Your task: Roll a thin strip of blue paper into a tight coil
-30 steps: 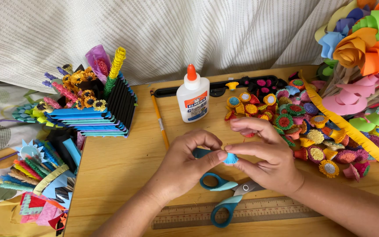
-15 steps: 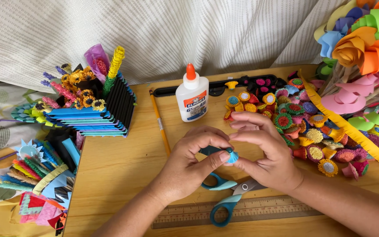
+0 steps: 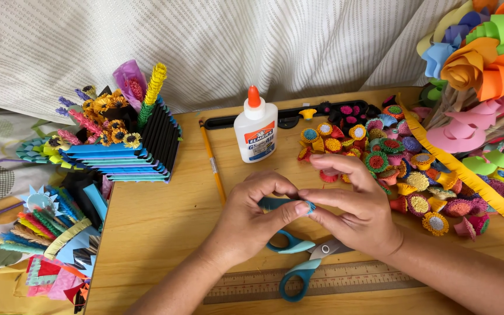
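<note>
My left hand [image 3: 252,219] and my right hand [image 3: 351,201] meet over the wooden board [image 3: 158,221], both pinching a small rolled blue paper coil [image 3: 307,206] between fingertips. A teal paper strip [image 3: 275,203] trails from the coil under my left fingers. Blue-handled scissors [image 3: 298,262] lie on the board just beneath my hands, and a wooden ruler [image 3: 333,280] lies along the near edge.
A white glue bottle with orange cap [image 3: 255,128] stands behind my hands. A yellow pencil [image 3: 212,160] lies to its left. A heap of quilled paper flowers [image 3: 403,163] spreads right. Large paper roses [image 3: 479,64] fill the right corner. A paper-strip holder [image 3: 129,149] sits left.
My fingers have shifted around the blue coil, closing more tightly on it; the hands stay in the same spot over the scissors.
</note>
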